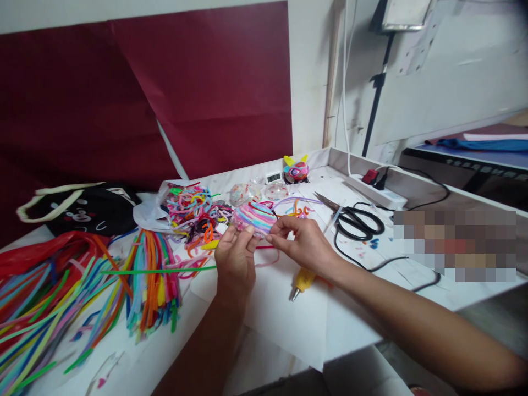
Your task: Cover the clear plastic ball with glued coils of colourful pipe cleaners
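The left hand (237, 250) has its grip around a striped pipe-cleaner piece (256, 218) above the desk (358, 330); the right hand (305, 242) pinches its four-o'clock edge. Black-handled scissors (358, 222) lie at three o'clock.

Has the held piece (254, 220) at the dial's centre, between left grip (237, 254) and right grip (304, 240), over the surface (284, 324). Shows scissors (359, 221) at three o'clock, a power strip (373, 191) behind them, towards two, and a glue gun (304, 280) near five. Has a timer (273, 177) at one, before a wall panel (206, 93), with a figure (298, 171) to its right. Shows a plastic bag (148, 216) of offcuts (190, 203) just past nine, a handled bag (93, 213) beyond, and a pipe-cleaner bundle (153, 280) at eight.
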`<state>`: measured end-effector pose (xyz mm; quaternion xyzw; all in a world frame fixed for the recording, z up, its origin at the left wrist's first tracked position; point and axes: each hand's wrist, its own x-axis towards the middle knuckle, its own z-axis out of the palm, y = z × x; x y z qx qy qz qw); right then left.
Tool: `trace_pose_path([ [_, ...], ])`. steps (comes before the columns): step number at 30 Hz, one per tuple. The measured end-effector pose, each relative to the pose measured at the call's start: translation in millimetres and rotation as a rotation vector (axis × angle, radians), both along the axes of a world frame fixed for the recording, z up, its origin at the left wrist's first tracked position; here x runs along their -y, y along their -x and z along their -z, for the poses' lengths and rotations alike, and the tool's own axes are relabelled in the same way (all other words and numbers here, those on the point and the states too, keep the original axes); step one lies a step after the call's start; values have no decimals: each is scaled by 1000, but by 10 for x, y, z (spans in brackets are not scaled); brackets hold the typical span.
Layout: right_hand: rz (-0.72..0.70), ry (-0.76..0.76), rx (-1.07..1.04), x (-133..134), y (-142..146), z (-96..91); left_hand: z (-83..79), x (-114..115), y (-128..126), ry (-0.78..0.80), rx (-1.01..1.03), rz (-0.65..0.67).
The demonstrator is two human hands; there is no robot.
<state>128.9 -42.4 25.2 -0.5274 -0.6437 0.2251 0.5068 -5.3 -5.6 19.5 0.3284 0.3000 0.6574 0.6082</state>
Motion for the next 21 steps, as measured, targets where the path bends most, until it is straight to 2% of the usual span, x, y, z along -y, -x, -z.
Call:
trace_pose_path([
  [9, -71, 104, -220, -81, -25, 102, 29, 18, -19, -19, -44, 7],
  [15, -34, 158, -273, -71, -24, 78, 19, 49, -57, -21, -71, 39],
  [21, 11, 186, -277, -45, -21, 42, 4, 91, -77, -5, -92, 13],
])
